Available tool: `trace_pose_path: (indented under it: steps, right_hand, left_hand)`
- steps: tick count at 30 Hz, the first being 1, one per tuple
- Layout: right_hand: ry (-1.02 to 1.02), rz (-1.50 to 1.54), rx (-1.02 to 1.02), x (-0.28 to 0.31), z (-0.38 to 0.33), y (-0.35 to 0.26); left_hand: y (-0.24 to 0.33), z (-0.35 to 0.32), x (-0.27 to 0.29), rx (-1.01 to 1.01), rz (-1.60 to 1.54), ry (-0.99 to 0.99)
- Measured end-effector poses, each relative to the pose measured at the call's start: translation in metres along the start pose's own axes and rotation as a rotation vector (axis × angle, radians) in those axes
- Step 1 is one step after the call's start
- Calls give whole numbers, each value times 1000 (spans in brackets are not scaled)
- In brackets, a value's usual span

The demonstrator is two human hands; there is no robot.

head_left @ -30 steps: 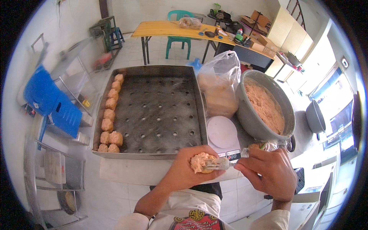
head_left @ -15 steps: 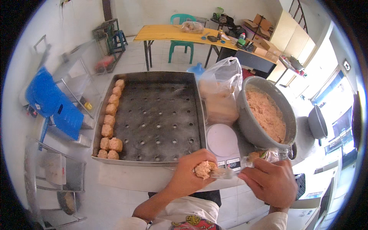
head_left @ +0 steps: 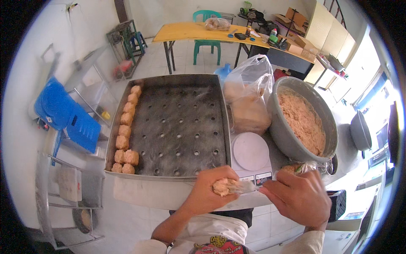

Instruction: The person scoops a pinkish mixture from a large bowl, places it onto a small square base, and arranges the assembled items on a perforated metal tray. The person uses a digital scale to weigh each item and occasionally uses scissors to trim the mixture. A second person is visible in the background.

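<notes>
My left hand (head_left: 205,192) is closed around a tofu piece (head_left: 221,187) with pinkish meat paste on its open end. My right hand (head_left: 301,199) grips a small flat-bladed spatula (head_left: 246,187); its blade is smeared by motion and meets the paste. Both hands are just in front of a white kitchen scale (head_left: 251,151). To the left lies a dark rectangular steamer tray (head_left: 186,146) with holes in its base. A row of filled tofu pieces (head_left: 123,142) lines its left side, doubled at the near end.
A large grey tub (head_left: 282,131) of pinkish paste stands right of the scale. Behind the scale is a clear plastic bag (head_left: 249,112) of brownish pieces. A small plastic packet (head_left: 302,167) lies by the tub. Farther off are a yellow table (head_left: 186,34) and a green chair (head_left: 207,46).
The view has shifted slightly, so everything sits a little to the right. The spatula blade has moved a little across the paste; both hands keep their hold.
</notes>
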State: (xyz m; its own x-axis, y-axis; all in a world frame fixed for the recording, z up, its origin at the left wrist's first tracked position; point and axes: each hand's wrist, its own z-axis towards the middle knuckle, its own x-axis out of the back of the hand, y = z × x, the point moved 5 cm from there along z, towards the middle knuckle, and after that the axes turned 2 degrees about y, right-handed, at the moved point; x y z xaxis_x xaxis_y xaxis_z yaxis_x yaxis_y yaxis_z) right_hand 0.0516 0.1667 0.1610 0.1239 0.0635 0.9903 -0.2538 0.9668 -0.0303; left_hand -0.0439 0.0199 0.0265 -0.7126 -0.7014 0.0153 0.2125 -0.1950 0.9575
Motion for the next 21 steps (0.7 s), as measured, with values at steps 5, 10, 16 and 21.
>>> trace_pose_path:
  steps: [5,10,16,21]
  right_hand:
    - [11,10,15,-1,-4,1]
    - [72,15,-11,12,-17,-4]
    - [-72,-39,15,6,-14,-9]
    - [42,28,83,4,-17,-6]
  left_hand:
    - [0,4,-4,-78,-18,1]
    - [-7,-3,-11,36,-156,-59]
    - [0,-11,-11,56,-8,-17]
    - [13,-11,-5,33,-2,6]
